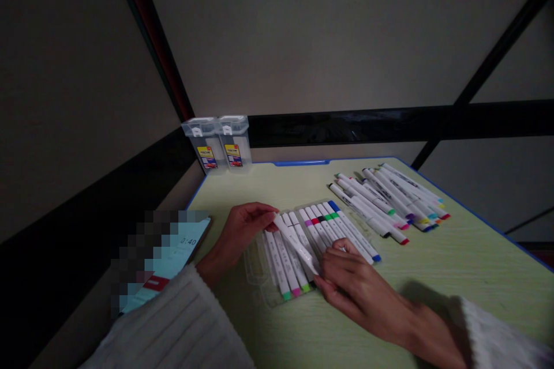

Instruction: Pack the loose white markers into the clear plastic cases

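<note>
A white marker (298, 246) is held slantwise between my two hands, above a row of other markers. My left hand (249, 228) pinches its upper end, while the fingers of my right hand (352, 274) close on its lower end. Beneath lies a clear plastic case (255, 262), its markers laid side by side. Green, pink and lime tips show on the near markers (281, 271) at the left. Farther right, markers with purple, red, black and green bands (320, 225) lie beside a blue-ended marker (355, 230). My right hand covers part of the row.
A loose pile of markers (389, 196) spreads over the right side of the pale green table (454, 277). Two clear lidded boxes (234, 144) stand at the back left. A lit phone screen (173, 259), partly pixelated, is at the left edge. A wall rises behind.
</note>
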`<state>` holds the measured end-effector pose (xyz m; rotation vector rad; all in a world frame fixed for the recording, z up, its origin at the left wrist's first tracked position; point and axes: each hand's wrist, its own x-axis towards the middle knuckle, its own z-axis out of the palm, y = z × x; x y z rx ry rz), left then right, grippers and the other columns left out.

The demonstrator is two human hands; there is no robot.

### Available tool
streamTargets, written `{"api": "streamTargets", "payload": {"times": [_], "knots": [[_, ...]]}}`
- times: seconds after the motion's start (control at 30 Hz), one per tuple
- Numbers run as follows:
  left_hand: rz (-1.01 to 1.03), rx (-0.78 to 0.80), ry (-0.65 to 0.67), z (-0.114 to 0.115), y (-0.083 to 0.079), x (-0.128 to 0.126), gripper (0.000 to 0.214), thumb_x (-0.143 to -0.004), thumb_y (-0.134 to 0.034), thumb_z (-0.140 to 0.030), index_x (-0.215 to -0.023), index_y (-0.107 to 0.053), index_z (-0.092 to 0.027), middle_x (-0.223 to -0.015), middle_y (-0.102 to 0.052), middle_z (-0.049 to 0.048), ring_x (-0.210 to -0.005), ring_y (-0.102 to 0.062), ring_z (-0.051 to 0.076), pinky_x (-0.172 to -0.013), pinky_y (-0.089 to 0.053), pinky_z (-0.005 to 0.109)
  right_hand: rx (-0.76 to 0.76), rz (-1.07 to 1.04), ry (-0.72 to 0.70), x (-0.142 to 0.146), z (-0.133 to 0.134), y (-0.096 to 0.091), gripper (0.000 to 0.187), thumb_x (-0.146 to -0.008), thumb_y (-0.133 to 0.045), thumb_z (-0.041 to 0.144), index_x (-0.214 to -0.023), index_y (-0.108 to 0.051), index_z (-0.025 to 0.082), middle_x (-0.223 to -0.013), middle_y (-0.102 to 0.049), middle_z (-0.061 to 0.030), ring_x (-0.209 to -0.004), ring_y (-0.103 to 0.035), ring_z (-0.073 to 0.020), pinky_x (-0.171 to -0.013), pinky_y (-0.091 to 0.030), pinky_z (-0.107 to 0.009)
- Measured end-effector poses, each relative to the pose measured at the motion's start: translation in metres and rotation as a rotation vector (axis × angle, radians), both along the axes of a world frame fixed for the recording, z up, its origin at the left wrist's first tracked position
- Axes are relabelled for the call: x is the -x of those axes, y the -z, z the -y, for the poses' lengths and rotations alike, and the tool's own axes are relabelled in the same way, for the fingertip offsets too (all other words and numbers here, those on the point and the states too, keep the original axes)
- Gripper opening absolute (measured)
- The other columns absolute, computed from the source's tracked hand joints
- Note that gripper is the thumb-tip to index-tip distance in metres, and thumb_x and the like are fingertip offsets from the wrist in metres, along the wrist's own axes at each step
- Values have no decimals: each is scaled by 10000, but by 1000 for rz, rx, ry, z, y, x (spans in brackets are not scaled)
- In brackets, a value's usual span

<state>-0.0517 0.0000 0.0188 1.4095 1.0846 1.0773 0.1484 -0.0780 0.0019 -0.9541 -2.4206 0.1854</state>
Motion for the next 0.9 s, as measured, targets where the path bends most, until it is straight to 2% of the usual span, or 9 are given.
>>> {"api": "streamTargets", "payload": {"times": [0.2,0.43,0.67,0.9], "knots": [[14,18,-8,0,0,1,185,-654,-649,-287,-753,-656,-130,-639,-647,20,-585,-579,125,-578,-468,241,-5,-20,-10,1,-1,0,261,-884,-345,171,-642,-442,181,-602,-484,15,-594,-439,-122,-672,-325,-299],[142,91,-25,-1,-1,-1,169,-598,-689,-254,-703,-659,-125,-603,-624,1,-547,-548,96,-570,-445,216,-57,-50,-38,1,0,2,265,-880,-339,165,-650,-471,177,-594,-492,9,-583,-440,-122,-662,-340,-306],[282,144,-138,-6,-2,5,202,-527,-730,-260,-664,-667,-125,-687,-636,9,-632,-548,98,-625,-453,212,-135,-16,-93,0,2,-1,279,-882,-319,160,-664,-491,184,-606,-516,-1,-587,-454,-126,-664,-350,-301],[148,139,-85,-8,3,7,193,-582,-691,-274,-698,-670,-121,-650,-620,18,-608,-542,110,-619,-450,238,-156,-9,-109,0,4,0,248,-875,-339,166,-697,-511,183,-634,-537,-13,-605,-461,-133,-652,-359,-300]]}}
